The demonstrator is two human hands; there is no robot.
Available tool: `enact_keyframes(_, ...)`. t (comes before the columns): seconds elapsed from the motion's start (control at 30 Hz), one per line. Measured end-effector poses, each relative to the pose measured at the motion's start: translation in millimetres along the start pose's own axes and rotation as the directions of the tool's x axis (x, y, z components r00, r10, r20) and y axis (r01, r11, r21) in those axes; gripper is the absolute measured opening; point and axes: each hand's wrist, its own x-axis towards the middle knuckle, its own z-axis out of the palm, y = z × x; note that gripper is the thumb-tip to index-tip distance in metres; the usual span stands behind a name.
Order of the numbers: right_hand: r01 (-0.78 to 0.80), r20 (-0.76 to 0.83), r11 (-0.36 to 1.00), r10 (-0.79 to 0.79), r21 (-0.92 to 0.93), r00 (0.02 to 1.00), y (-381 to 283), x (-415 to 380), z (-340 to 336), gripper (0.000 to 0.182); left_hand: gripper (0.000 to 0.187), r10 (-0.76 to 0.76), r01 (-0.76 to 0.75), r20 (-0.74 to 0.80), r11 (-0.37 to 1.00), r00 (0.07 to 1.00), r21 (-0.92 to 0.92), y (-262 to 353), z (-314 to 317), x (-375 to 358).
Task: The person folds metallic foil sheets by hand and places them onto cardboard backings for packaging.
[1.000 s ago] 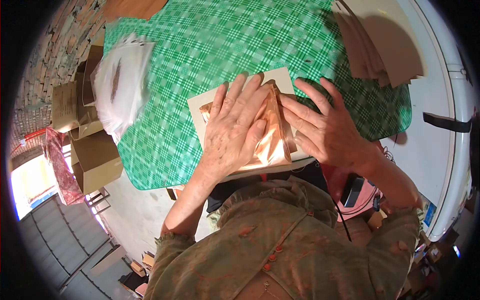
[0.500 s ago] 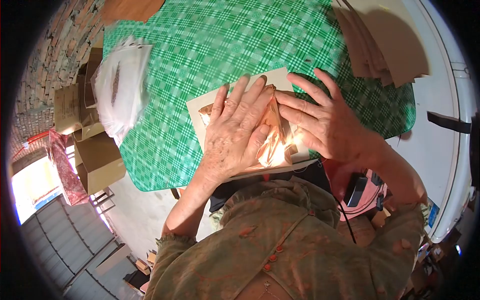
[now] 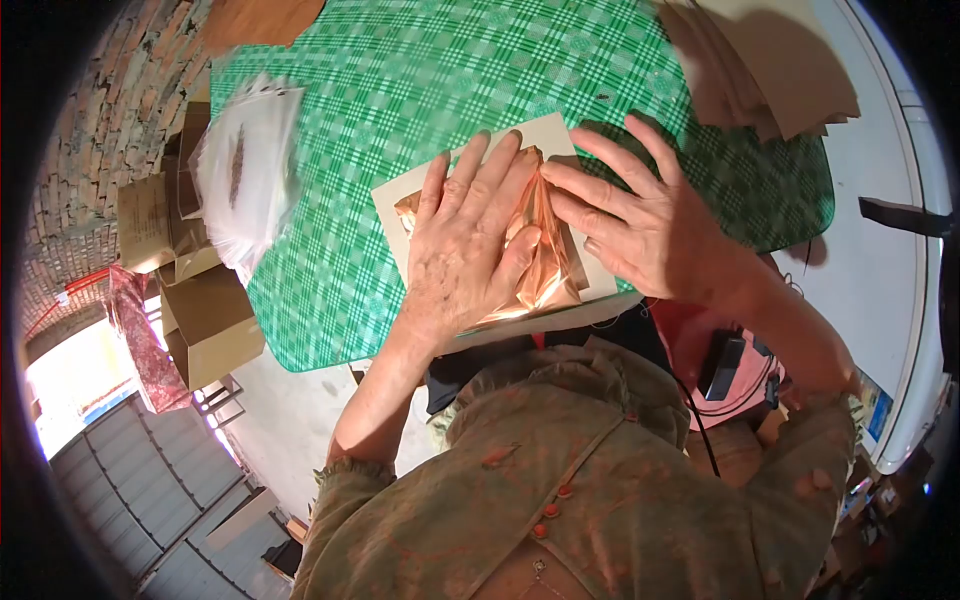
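A shiny copper-coloured foil sheet (image 3: pixel 552 270), creased along its length, lies over a cream board (image 3: pixel 400 192) near the table's front edge. My left hand (image 3: pixel 462 240) rests flat on the foil, fingers stretched out toward the far side and thumb apart. To its right is my right hand (image 3: pixel 650 225), fingers spread. Its index fingertip touches or nearly touches the raised fold at the foil's right side, and its lower fingers are over the board's right part. Much of the foil is hidden beneath my left hand.
The table has a green checked cloth (image 3: pixel 440 70). Clear plastic bags (image 3: pixel 250 170) are piled at its left, and brown sheets (image 3: pixel 760 60) at the far right. Cardboard boxes (image 3: pixel 215 325) stand off the left edge. A black adapter with cables (image 3: pixel 722 365) lies at the lower right.
The whole view has shifted slightly. Both hands keep nearly the same pose on the foil, with my right fingers moved a little along its right fold.
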Motion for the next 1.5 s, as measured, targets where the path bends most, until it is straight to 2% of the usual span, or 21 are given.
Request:
enact_keyframes(0.13,-0.033,-0.049,0.999,0.033,0.014,0.998,-19.2,-11.9,3.5,0.043,0.061,0.015,-0.015,-0.017,1.000,1.000,0.007,-0.5,0.2,-0.7)
enact_keyframes(0.37,-0.081,-0.045,0.987,0.088,0.139,0.995,-44.9,-25.4,-3.8,0.037,0.060,0.028,-0.027,-0.045,0.999,0.999,0.026,-1.1,3.2,-1.6)
enact_keyframes(0.47,-0.082,-0.094,0.978,0.102,0.194,0.990,-50.9,-28.1,-0.6,0.032,0.060,0.010,-0.009,-0.030,0.999,1.000,0.034,-0.4,3.6,-2.9)
enact_keyframes(0.57,-0.180,-0.117,0.947,0.217,0.267,0.969,-64.4,-31.2,3.4,0.028,0.061,0.003,-0.002,-0.024,0.999,1.000,0.040,-0.1,4.5,-3.7)
enact_keyframes(0.77,-0.368,-0.311,0.911,0.409,0.186,0.858,-87.9,-22.9,31.3,0.023,0.062,0.004,-0.003,-0.048,1.000,0.999,0.031,1.2,3.9,-4.0)
enact_keyframes(0.97,-0.417,-0.420,0.908,0.389,0.026,0.820,-89.4,-14.2,49.8,0.021,0.059,0.010,-0.007,-0.079,1.000,0.997,0.029,0.2,6.3,-3.9)
enact_keyframes(1.07,-0.437,-0.420,0.898,0.377,-0.052,0.825,-89.2,-9.2,55.2,0.021,0.058,0.008,-0.007,-0.087,1.000,0.996,0.020,-0.3,7.2,-4.3)
enact_keyframes(1.37,-0.504,-0.369,0.857,0.438,-0.102,0.820,-97.8,-7.1,49.6,0.025,0.061,0.000,0.001,-0.088,1.000,0.996,0.014,0.1,8.1,-5.4)
enact_keyframes(1.47,-0.483,-0.319,0.868,0.430,-0.110,0.845,-98.8,-7.7,46.5,0.032,0.061,0.002,0.000,-0.091,1.000,0.996,0.023,-1.1,8.9,-5.8)
enact_keyframes(1.5,-0.418,-0.321,0.899,0.360,-0.130,0.876,-97.9,-4.0,44.5,0.037,0.061,0.004,-0.002,-0.094,1.000,0.996,0.026,-1.4,9.5,-6.2)
